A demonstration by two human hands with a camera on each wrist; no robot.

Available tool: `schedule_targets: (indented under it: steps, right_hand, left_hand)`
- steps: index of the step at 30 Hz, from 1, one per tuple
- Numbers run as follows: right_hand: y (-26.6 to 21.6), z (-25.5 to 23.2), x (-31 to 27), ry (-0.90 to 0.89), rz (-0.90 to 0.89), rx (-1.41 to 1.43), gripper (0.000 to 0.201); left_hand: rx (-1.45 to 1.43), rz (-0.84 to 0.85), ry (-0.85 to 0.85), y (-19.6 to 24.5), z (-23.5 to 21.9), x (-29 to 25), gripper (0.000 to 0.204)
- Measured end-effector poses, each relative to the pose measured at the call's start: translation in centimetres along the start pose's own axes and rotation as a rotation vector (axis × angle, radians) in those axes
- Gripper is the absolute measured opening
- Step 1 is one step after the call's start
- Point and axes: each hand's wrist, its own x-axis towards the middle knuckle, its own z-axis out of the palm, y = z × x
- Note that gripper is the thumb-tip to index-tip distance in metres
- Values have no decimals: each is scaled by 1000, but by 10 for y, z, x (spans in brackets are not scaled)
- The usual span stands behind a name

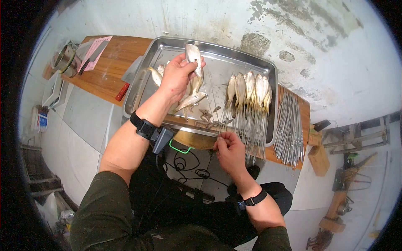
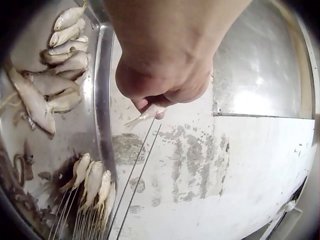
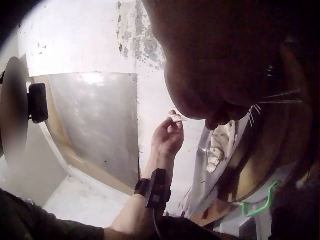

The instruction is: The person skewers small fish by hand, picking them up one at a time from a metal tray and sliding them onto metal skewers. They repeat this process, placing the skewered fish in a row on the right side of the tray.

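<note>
My left hand [image 1: 176, 77] holds a small pale fish [image 1: 192, 53] over the metal tray [image 1: 222, 60], thumb across its side. Two thin metal skewers [image 2: 142, 172] run from this fish toward my right hand [image 1: 232, 152]. At the tray's near edge, the right hand pinches the skewer ends between thumb and fingers. Loose fish [image 1: 191, 101] lie in a pile below my left hand, partly hidden by it. On the tray's right side, several skewered fish [image 1: 250, 88] lie in a row, their skewers reaching over the near rim.
A bundle of bare skewers [image 1: 289, 129] lies right of the tray on the wooden table [image 1: 115, 54]. To the left are a red-handled knife [image 1: 122, 91] and a metal pot [image 1: 66, 59]. Dark scraps [image 1: 204, 121] sit near the tray's front. Black cables [image 1: 184, 167] hang below.
</note>
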Motion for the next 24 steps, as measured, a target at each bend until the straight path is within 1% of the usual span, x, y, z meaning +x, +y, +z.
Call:
schedule_targets:
  steps: [5,8,10,14,16,17,19,24]
  right_hand:
    - [2,0,0,-1,12,10,15]
    - [6,2,2,-1,-18,18,15]
    - [14,4,5,4,-110,60,9]
    - [23,4,11,33,-129,-9,9]
    - [28,7,14,50,-191,5,10]
    - [29,6,14,50,-191,5,10]
    - [24,6,13,20,-134,56,10]
    - [28,5,19,30,-140,-1,11]
  left_hand:
    - [6,8,-18,-1,0,0,33]
    - [-8,7,-22,1,2,-2,33]
    - [-23,-7,-21,0,2,-1,31]
    - [-40,-22,-23,1,4,-2,28]
    - [-22,-33,-26,1,4,-2,25]
    - [-23,-33,-25,0,3,-2,25]
    - [-57,-28,-39,-2,2,-1,24]
    - [-106,-47,-36,0,1,-1,24]
